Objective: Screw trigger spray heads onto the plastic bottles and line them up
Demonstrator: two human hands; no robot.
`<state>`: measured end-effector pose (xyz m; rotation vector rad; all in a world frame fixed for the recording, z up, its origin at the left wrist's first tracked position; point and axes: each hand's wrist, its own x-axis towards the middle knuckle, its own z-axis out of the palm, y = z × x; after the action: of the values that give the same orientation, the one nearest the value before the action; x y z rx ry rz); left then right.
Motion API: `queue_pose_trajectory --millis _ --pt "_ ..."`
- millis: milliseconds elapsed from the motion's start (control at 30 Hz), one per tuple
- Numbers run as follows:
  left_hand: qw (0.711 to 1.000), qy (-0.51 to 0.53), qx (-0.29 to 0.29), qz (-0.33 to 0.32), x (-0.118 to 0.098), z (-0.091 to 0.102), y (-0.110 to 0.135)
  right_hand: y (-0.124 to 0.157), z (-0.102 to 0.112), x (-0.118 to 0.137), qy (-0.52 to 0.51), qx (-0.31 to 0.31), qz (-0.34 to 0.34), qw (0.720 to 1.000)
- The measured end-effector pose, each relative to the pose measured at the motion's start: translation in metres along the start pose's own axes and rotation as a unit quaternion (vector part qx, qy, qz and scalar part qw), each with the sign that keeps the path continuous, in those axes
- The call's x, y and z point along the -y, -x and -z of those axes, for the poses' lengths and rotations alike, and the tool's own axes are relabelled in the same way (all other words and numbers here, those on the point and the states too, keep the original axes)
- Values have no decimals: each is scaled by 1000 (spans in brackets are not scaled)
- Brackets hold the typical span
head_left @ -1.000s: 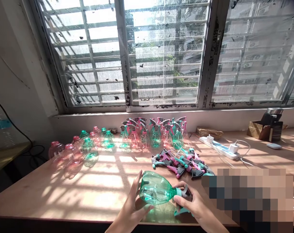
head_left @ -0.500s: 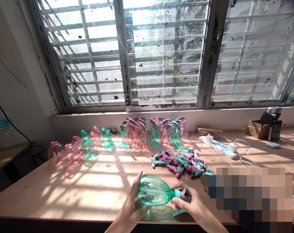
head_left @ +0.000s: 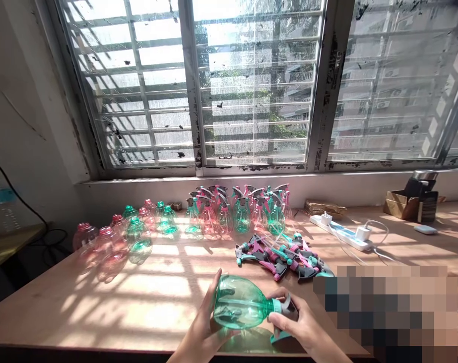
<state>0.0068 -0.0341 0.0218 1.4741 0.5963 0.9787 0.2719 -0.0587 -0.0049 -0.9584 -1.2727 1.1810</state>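
Two hands share one object in the head view, low at the near edge of the surface (head_left: 138,302). The left hand (head_left: 204,327) cups the round body of a green bottle (head_left: 238,305), fingers spread up its far side and thumb under it. The bottle lies tipped on its side, just above the wood, with its neck pointing right. The right hand (head_left: 300,325) is closed around the grey and teal trigger head (head_left: 287,307) seated at that neck. The split grip looks meant to brace the slippery body with one hand while the other works the head.

Beyond the hands, a heap of loose trigger heads (head_left: 281,254), pink, teal and grey, lies within easy reach. Farther back, finished bottles (head_left: 238,212) with heads on stand upright in a tight cluster under the window (head_left: 251,85). Well apart to the left, bare bottles (head_left: 115,237) in pink and green stand without heads. The sorting appears to keep the three kinds from mixing. A white power strip (head_left: 342,229) lies to the right of the cluster, clear of the bottles.
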Motion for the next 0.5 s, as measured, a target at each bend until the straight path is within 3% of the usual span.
queue_pose_trajectory --millis 200,367,500 --pt "1000 15 4 -1 15 8 -1 -1 -2 -3 -22 -10 12 1000" --pt "996 -84 -5 -35 9 9 -2 0 -2 2 -1 -10 20 1000" --pt "996 -84 -5 -38 6 6 -2 -1 -1 2 -3 -4 17 1000"
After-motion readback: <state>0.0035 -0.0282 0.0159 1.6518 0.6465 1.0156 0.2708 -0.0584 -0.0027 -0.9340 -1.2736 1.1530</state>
